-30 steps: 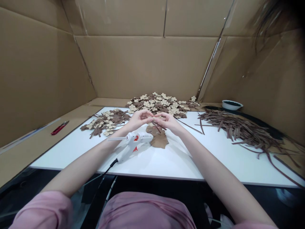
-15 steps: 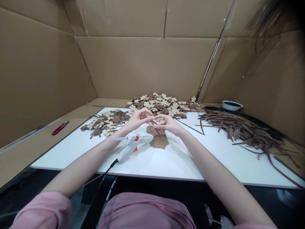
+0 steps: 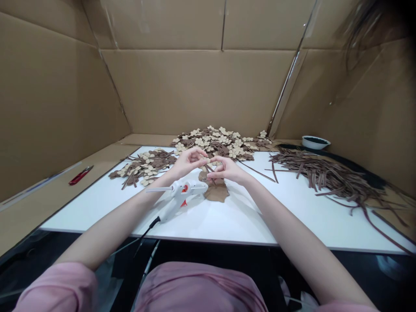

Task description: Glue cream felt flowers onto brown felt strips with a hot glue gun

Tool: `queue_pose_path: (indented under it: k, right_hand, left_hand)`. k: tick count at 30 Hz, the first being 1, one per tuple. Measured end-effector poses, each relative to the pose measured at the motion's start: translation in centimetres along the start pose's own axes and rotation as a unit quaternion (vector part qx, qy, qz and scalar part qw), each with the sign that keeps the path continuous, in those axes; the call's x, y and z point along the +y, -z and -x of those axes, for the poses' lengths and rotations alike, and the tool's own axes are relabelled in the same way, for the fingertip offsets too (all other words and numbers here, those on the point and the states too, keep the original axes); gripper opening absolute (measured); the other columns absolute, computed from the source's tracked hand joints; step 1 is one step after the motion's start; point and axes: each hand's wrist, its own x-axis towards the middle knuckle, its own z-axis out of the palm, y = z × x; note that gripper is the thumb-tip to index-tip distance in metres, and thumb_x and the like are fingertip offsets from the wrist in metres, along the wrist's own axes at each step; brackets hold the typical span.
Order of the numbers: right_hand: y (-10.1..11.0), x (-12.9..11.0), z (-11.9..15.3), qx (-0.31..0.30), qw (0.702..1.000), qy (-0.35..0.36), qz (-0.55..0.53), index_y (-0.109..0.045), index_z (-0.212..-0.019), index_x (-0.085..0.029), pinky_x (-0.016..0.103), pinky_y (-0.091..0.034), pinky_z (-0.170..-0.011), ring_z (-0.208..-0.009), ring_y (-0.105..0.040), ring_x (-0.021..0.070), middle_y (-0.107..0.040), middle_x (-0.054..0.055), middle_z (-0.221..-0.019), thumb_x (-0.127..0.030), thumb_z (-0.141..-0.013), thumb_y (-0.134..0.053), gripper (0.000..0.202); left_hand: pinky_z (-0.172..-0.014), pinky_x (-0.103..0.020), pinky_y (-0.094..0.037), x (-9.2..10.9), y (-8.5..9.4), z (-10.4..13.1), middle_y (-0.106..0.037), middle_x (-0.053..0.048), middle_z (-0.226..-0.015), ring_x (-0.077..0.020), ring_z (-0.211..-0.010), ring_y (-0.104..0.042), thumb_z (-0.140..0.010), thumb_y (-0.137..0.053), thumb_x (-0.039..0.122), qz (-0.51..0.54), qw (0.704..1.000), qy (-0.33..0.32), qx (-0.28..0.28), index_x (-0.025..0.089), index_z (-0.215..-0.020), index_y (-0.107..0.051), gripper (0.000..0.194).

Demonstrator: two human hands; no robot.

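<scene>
My left hand (image 3: 191, 160) pinches the edge of a small cream flower cutout (image 3: 206, 162), its fingers closed. From the other side my right hand (image 3: 227, 169) is closed on a thin brown strip (image 3: 211, 168), its fingertips meeting the flower. Both hands hover over brown leather-like pieces (image 3: 217, 191) on the white board. Just in front of them a white hot glue gun (image 3: 185, 197) rests on its side, nozzle to the left. Fingers partly hide where strip and flower meet.
Behind my hands lies a heap of cream and brown flower cutouts (image 3: 224, 141). Flowers with strips (image 3: 146, 167) form a smaller pile at left. Brown strips (image 3: 318, 173) spread at right, near a white bowl (image 3: 316, 142). A red utility knife (image 3: 81, 175) lies far left. Cardboard walls (image 3: 195, 86) surround the board.
Both hands stay almost in place, still at the flower and strip. My right fingers have shifted slightly, and more of the strip shows below them. The whole view has moved a little.
</scene>
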Motion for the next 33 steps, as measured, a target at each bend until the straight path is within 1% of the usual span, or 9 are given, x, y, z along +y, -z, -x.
queue_pose_path:
  k: [3, 5, 8, 11, 15, 19, 24, 28, 33]
  right_hand:
    - [0.10, 0.03, 0.05, -0.001, 1.000, 0.005, 0.006, -0.052, -0.112, -0.018, 0.023, -0.042, -0.052, -0.055, -0.063, 0.0155, -0.070, 0.001, -0.062, -0.035, -0.067, -0.082, 0.057]
    - [0.10, 0.00, 0.09, -0.006, 1.000, 0.007, 0.001, -0.052, -0.113, -0.018, 0.024, -0.044, -0.053, -0.057, -0.065, 0.0164, -0.070, 0.001, -0.063, -0.036, -0.069, -0.081, 0.055]
    - [-0.03, -0.11, 0.12, -0.016, 0.999, 0.009, -0.033, -0.053, -0.112, -0.019, 0.028, -0.051, -0.061, -0.066, -0.069, 0.0192, -0.072, 0.003, -0.070, -0.042, -0.073, -0.077, 0.052]
    - [-0.21, -0.22, 0.04, -0.011, 0.997, 0.004, -0.081, -0.054, -0.109, -0.020, 0.032, -0.057, -0.069, -0.076, -0.072, 0.0213, -0.074, 0.006, -0.079, -0.049, -0.077, -0.073, 0.047]
    - [-0.29, -0.24, -0.07, 0.002, 0.995, 0.015, -0.095, -0.056, -0.108, -0.020, 0.033, -0.058, -0.071, -0.076, -0.072, 0.0204, -0.073, 0.006, -0.081, -0.051, -0.076, -0.072, 0.047]
    - [-0.20, -0.19, -0.04, 0.019, 0.997, 0.027, -0.064, -0.057, -0.110, -0.019, 0.031, -0.056, -0.067, -0.074, -0.069, 0.0190, -0.071, 0.005, -0.078, -0.048, -0.076, -0.073, 0.048]
    - [-0.16, -0.05, -0.12, 0.057, 0.997, 0.041, -0.044, -0.060, -0.105, -0.018, 0.028, -0.052, -0.067, -0.074, -0.067, 0.0178, -0.070, 0.003, -0.079, -0.038, -0.069, -0.079, 0.046]
    - [-0.27, 0.10, -0.29, 0.083, 0.994, 0.037, -0.056, -0.060, -0.103, -0.017, 0.027, -0.049, -0.066, -0.071, -0.065, 0.0159, -0.067, 0.000, -0.074, -0.031, -0.065, -0.081, 0.045]
    - [-0.36, 0.43, -0.51, 0.094, 0.992, 0.044, -0.077, -0.060, -0.100, -0.017, 0.027, -0.047, -0.067, -0.069, -0.065, 0.0149, -0.067, -0.001, -0.071, -0.028, -0.062, -0.082, 0.045]
  left_hand:
    - [-0.062, -0.021, -0.047, 0.17, -0.01, 0.01, -0.065, -0.002, -0.076, -0.0120, -0.069, -0.063, -0.074, -0.076, 0.038, -0.004, 1.000, 0.002, 0.001, 0.013, -0.098, -0.060, 0.038]
    - [-0.063, -0.022, -0.048, 0.20, 0.03, 0.00, -0.065, -0.002, -0.076, -0.0122, -0.069, -0.063, -0.074, -0.076, 0.039, -0.005, 1.000, 0.002, 0.000, 0.013, -0.098, -0.060, 0.039]
    - [-0.063, -0.022, -0.048, 0.11, 0.12, -0.02, -0.064, -0.002, -0.076, -0.0117, -0.068, -0.063, -0.075, -0.076, 0.038, -0.004, 1.000, -0.001, -0.001, 0.013, -0.097, -0.059, 0.038]
    - [-0.064, -0.021, -0.048, -0.08, 0.17, -0.02, -0.064, -0.002, -0.076, -0.0108, -0.068, -0.063, -0.075, -0.076, 0.037, 0.004, 1.000, -0.002, -0.003, 0.012, -0.097, -0.059, 0.037]
    - [-0.067, -0.022, -0.049, -0.30, 0.11, 0.03, -0.065, -0.002, -0.077, -0.0112, -0.070, -0.063, -0.074, -0.077, 0.036, 0.014, 1.000, 0.003, -0.003, 0.013, -0.098, -0.059, 0.038]
    - [-0.067, -0.023, -0.050, -0.46, -0.03, 0.06, -0.066, -0.003, -0.078, -0.0118, -0.070, -0.064, -0.075, -0.076, 0.037, 0.013, 1.000, 0.002, -0.009, 0.013, -0.098, -0.059, 0.038]
    - [-0.066, -0.023, -0.049, -0.51, -0.29, 0.09, -0.067, -0.004, -0.078, -0.0126, -0.070, -0.064, -0.077, -0.075, 0.038, -0.012, 1.000, -0.011, -0.014, 0.013, -0.100, -0.060, 0.037]
    - [-0.065, -0.023, -0.049, -0.38, -0.55, 0.13, -0.067, -0.003, -0.076, -0.0128, -0.068, -0.065, -0.076, -0.075, 0.038, -0.010, 1.000, -0.014, -0.014, 0.013, -0.097, -0.060, 0.037]
    - [-0.066, -0.024, -0.050, -0.27, -0.75, 0.12, -0.067, -0.003, -0.076, -0.0142, -0.069, -0.066, -0.075, -0.076, 0.039, 0.003, 1.000, -0.007, -0.012, 0.014, -0.097, -0.060, 0.037]
